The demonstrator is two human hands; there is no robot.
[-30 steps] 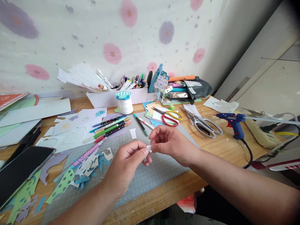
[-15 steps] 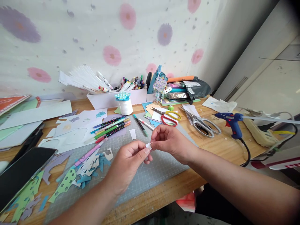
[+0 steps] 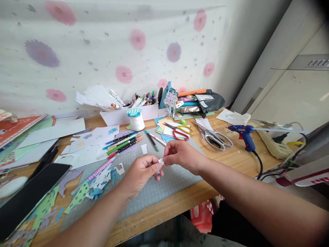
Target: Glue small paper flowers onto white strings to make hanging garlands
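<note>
A small white paper piece (image 3: 160, 161) is held up over the grey cutting mat (image 3: 144, 202), partly hidden by fingers. My left hand (image 3: 142, 173) pinches it between thumb and forefinger, the other fingers curled below. From the right, my right hand (image 3: 181, 156) is closed at the paper's upper edge, thumb and fingertip together on it. A little white paper offcut (image 3: 144, 149) lies on the mat just beyond my hands. Near it rest a dark marker (image 3: 152, 140) and several coloured markers (image 3: 124, 144).
White and blue paper scraps (image 3: 104, 180) and a phone (image 3: 33, 195) are on the left. Behind stand a thread spool (image 3: 137, 121) and a pen box (image 3: 144, 113). Yellow-and-red scissors (image 3: 181, 130), silver scissors (image 3: 216, 139) and a blue glue gun (image 3: 244, 135) are to the right.
The view has tilted up and shifted a little, so the table things sit differently in frame. Both hands keep their pinch on the paper, with only slight finger movement.
</note>
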